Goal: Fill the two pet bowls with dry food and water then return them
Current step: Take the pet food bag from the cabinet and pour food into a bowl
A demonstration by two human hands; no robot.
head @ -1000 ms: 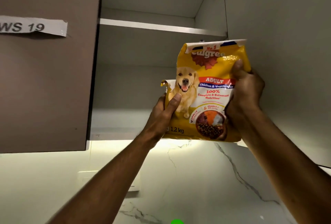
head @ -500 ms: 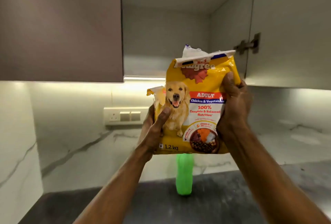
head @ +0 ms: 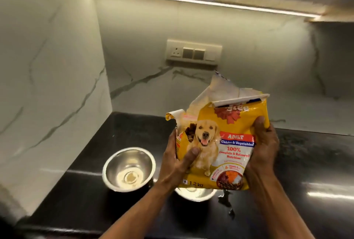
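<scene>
A: Where is the dog food bag (head: 220, 148) sitting right now?

B: It is being held upright in the middle-right of the frame, above the dark counter (head: 306, 162). Its top is torn open, and brown kibble (head: 190, 130) is showing through a ripped flap at the bag's upper left corner.

A: How are the fingers lying on it?

B: The left hand (head: 177, 164) is gripping the bag's left edge, with its thumb pressing flat across the front beside the printed dog and the other fingers wrapping behind, out of sight. The right hand (head: 263, 148) is clasping the right edge, its thumb lying up the front near the top corner and its fingers curling round the back. Both hands are closing snugly on the bag, nothing else in them.

A: And the bowls?

B: One steel bowl (head: 128, 169) is standing on the counter at lower left of centre, just beside the left hand, shining inside. A second bowl (head: 195, 193) is peeking out under the bag's bottom edge, mostly hidden; I cannot tell what is in it. A few wet patches (head: 226, 200) are glistening on the counter just right of it.

A: Anything farther out?

B: A switch plate (head: 193, 52) is sitting on the marble wall (head: 57, 66) in the upper middle, under a strip light (head: 191, 1).
</scene>
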